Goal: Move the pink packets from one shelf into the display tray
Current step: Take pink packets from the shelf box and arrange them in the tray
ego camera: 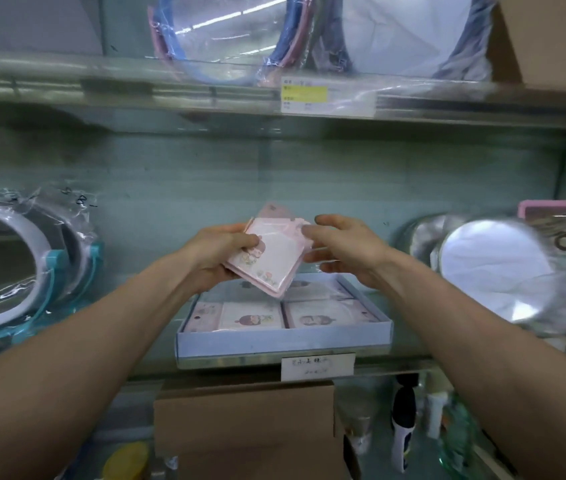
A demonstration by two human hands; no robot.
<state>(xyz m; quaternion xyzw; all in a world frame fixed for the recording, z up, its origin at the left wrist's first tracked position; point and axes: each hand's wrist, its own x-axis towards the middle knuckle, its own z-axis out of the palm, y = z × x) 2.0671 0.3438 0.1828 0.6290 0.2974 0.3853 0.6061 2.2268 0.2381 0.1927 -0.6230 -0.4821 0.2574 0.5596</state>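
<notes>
A small stack of pink packets (267,258) with a cartoon figure printed on them is held tilted above the display tray (281,341). My left hand (219,252) grips the stack from the left side, thumb on top. My right hand (340,247) is at the stack's right edge, fingers curled and touching the top packet's corner. The pale blue tray sits on the middle shelf and holds more pink packets (254,317) lying flat in two columns.
Wrapped round mirrors (1,265) with teal stands fill the shelf's left; another wrapped mirror (496,271) and a pink item are at the right. A shelf above carries more mirrors and a price label. A cardboard box (243,427) and bottles stand below.
</notes>
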